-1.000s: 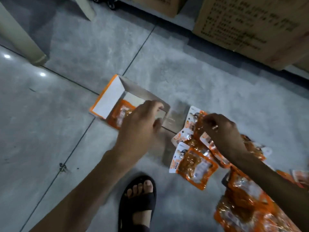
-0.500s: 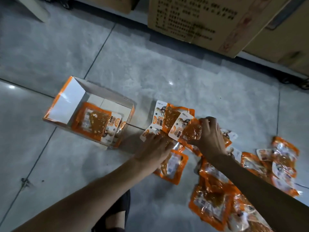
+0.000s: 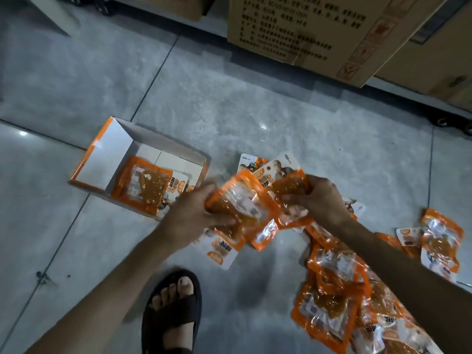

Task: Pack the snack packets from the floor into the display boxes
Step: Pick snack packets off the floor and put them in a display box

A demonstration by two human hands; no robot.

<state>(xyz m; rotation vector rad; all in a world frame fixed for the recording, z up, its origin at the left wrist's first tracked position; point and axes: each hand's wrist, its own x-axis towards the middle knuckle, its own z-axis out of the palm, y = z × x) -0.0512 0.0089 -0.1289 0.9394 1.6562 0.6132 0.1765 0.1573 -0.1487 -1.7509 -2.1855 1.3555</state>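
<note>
Grey tiled floor [image 3: 229,118], head view. Display box [image 3: 102,154]: open, left of centre, boxed packets [image 3: 143,187] laid inside. Held packets [image 3: 242,205]: just right of the box, gripped by left hand [image 3: 194,215] and right hand [image 3: 321,200], fingers curled round them. Loose packets [image 3: 337,290]: heaped lower right. Cartons [image 3: 293,29]: stacked behind.

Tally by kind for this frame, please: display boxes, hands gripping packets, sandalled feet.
display box: 1
left hand and right hand, both gripping snack packets: 2
sandalled foot: 1
Total: 4
The packets overlap too much to count.
</note>
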